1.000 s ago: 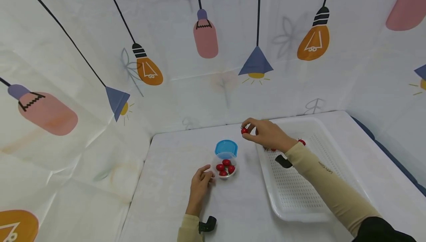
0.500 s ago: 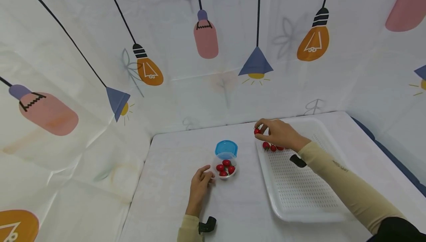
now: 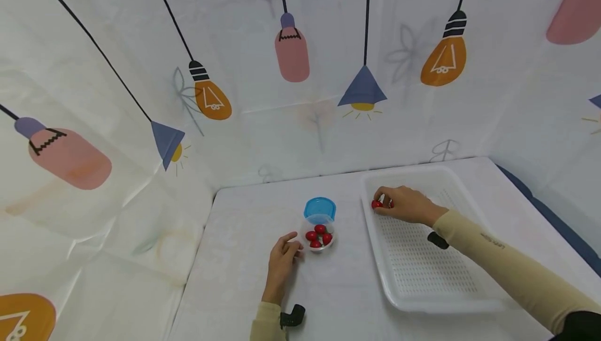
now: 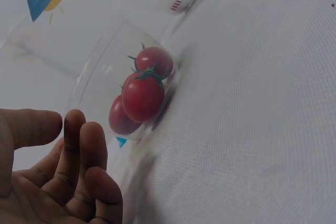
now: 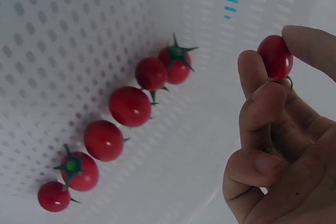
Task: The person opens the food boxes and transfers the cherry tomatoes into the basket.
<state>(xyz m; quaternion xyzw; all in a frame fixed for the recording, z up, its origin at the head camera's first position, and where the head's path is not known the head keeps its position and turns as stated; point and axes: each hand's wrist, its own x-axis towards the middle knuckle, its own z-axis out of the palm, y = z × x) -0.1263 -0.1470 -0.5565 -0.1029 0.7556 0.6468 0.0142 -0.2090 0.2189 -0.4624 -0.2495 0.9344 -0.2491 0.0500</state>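
While the thumb and finger of the right hand [image 3: 408,205] pinch a glossy red oval cherry tomato [image 5: 275,57], a white perforated plastic basket [image 3: 424,302] spreads below the grip. A thin green stem curls under that fruit, its other end partly lost behind the fingers. Beside the grip, inside the basket, six red cherry tomatoes [image 5: 129,106] line up along the wall; from the head view, the hand hides most of them. To the left of the grip, outside the basket, stands a clear plastic cup [image 3: 305,246] with a round blue lid [image 3: 320,208]; its transparent rim is hard to make out, and four red fruits show in it. Just beside the cup, the left hand [image 3: 281,263] holds nothing, fingers loosely bent; whether a fingertip touches it cannot be told. Both beige sleeves [image 3: 512,257] are cut off by the picture edge. Dark lettering on the right one, behind the grip, is too small to read.
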